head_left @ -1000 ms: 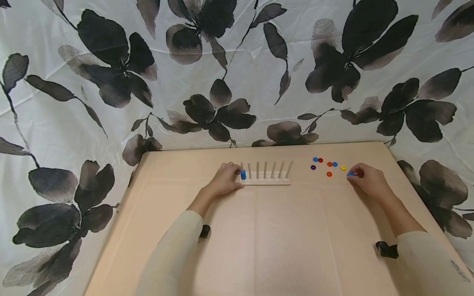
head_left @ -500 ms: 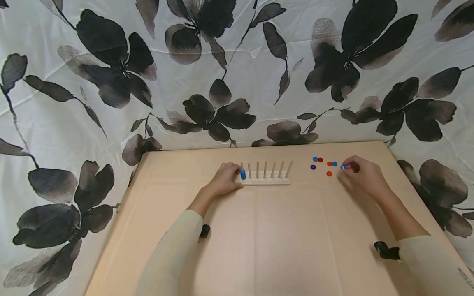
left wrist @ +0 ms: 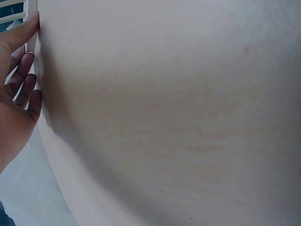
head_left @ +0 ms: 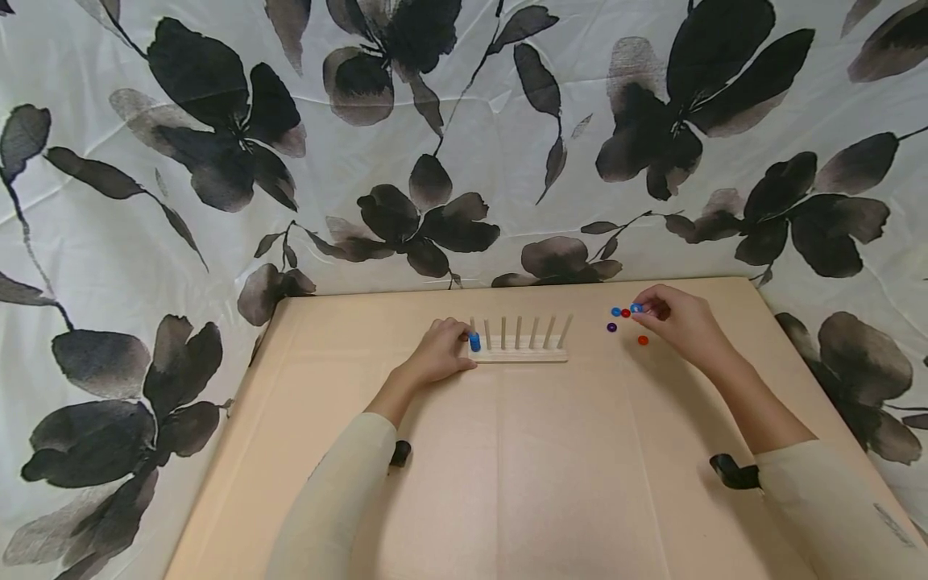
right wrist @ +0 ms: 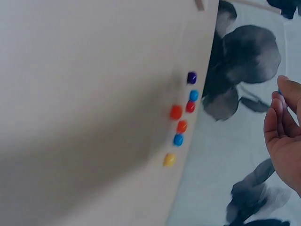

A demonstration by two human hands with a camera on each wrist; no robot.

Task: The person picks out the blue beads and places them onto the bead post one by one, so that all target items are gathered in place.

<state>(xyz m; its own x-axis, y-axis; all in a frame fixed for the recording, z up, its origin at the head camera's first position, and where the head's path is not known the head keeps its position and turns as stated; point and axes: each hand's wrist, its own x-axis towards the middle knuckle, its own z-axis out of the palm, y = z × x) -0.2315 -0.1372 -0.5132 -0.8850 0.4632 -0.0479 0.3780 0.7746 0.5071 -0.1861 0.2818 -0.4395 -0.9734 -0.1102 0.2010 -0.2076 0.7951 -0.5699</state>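
Note:
My left hand (head_left: 444, 352) grips the left end of a wooden peg rack (head_left: 529, 357), with its thumb and fingers along the end in the left wrist view. Blue beads (head_left: 474, 342) sit stacked on the leftmost peg; the other upright pegs are bare. Over at the right, my right hand (head_left: 685, 324) pinches a blue bead (head_left: 636, 308) between thumb and fingertips, raised above the table. In the right wrist view only a sliver of that bead shows between the fingers.
Loose beads lie on the table right of the rack: a purple bead (head_left: 612, 327), a red bead (head_left: 626, 313), an orange bead (head_left: 643, 341) and others, including a yellow bead (right wrist: 169, 159) that the right hand hides in the head view. A floral cloth (head_left: 435, 121) hangs behind the table.
My right hand has lifted the blue bead and carried it leftward and away from me, over the loose beads. The left hand stays at the rack's end.

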